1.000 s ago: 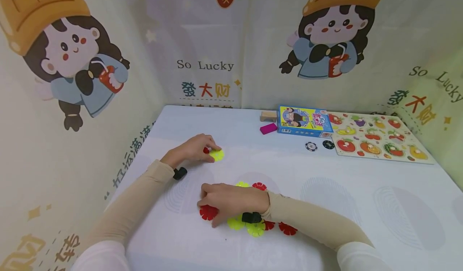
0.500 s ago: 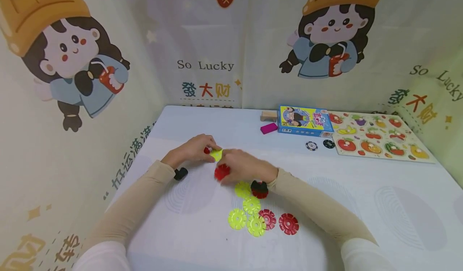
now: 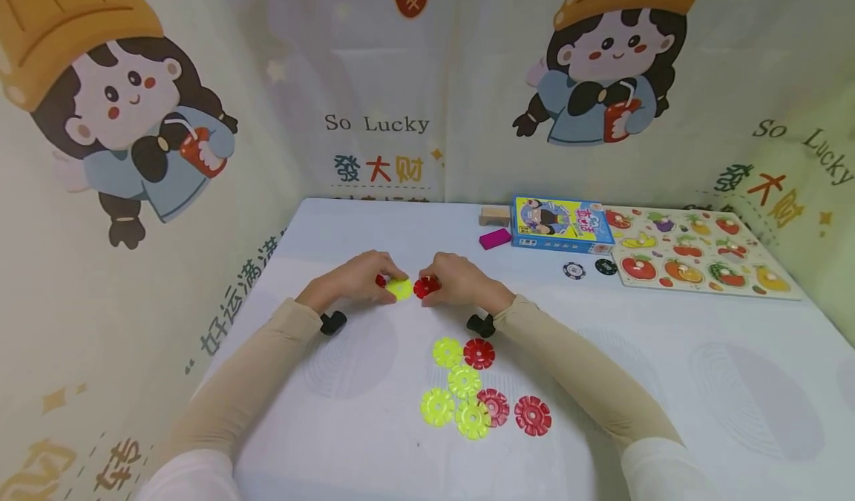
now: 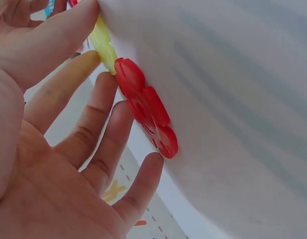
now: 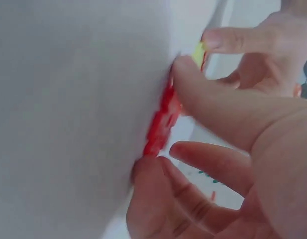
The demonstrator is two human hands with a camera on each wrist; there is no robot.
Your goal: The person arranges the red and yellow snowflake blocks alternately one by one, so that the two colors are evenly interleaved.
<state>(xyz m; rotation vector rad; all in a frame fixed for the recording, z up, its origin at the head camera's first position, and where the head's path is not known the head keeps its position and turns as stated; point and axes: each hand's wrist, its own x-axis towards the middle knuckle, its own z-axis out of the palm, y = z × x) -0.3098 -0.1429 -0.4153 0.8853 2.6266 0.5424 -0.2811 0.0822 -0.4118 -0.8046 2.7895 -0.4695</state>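
Near the middle of the table, my left hand (image 3: 364, 276) pinches a yellow notched plastic disc (image 3: 401, 289) between thumb and index finger. A red disc (image 4: 146, 107) adjoins it in the left wrist view, beside my other fingertips; the head view shows only its edge. Just to the right, my right hand (image 3: 462, 281) grips another red disc (image 3: 426, 287) by its edge, its notched rim facing the yellow one across a small gap. In the right wrist view, thumb and fingers span this red disc (image 5: 163, 122), low over the white tabletop.
Nearer the front lie several loose discs, yellow (image 3: 437, 406) and red (image 3: 533, 416), some overlapping. At the back right are a magenta block (image 3: 495, 239), a wooden block (image 3: 494, 216), a blue-yellow box (image 3: 563, 225), two round chips (image 3: 574, 270) and a fruit puzzle board (image 3: 708, 254).
My right hand has carried a red disc from the loose discs up and away from me to beside the yellow disc. My left hand stays in place, holding the yellow disc.
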